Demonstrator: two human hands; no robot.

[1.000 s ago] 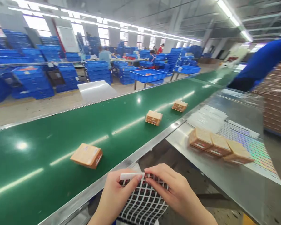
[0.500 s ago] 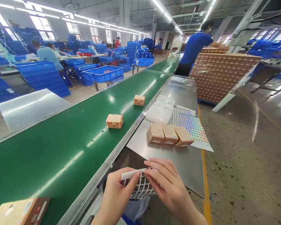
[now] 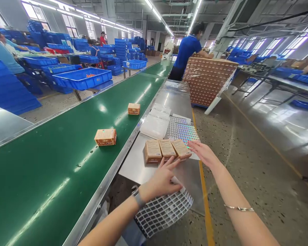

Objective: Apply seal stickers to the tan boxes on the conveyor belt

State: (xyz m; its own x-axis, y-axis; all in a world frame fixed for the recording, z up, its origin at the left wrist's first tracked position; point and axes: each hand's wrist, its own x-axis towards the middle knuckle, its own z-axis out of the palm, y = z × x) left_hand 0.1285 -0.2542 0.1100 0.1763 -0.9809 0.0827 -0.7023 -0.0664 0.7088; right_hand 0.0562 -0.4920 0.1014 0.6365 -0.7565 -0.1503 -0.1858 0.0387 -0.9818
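Three small orange-brown boxes [image 3: 167, 149] are set in a row on the metal surface [image 3: 133, 165], the row running left to right, with the right-hand box skewed so that its near end is turned outward. The left and middle boxes are lined up side by side, their tops facing upward.

The row is bracketed by the fingers: the near edges of the middle and right-hand boxes are met in view by the extended fingers of the left hand [image 3: 160, 181], and the outer side of the skewed box is neared by the right hand [image 3: 206, 156]. Whether any box is touched cannot be told. By the left thumb and fingers a white gridded sheet [image 3: 166, 212] is grasped at its upper edge, the rest being left to droop below the surface's near edge. Nothing is seen to be held by the right fingers, which are released and outstretched; the skewed box is closest to them.

Beyond the row, a shiny label sheet [image 3: 183, 131] and clear plastic sheets [image 3: 154, 127] are laid out (the far side is thus the more crowded one). Bare metal is left at the near left corner. Further left, two more boxes [image 3: 105, 137] are carried on the green belt [image 3: 66, 140], well apart from both hands.
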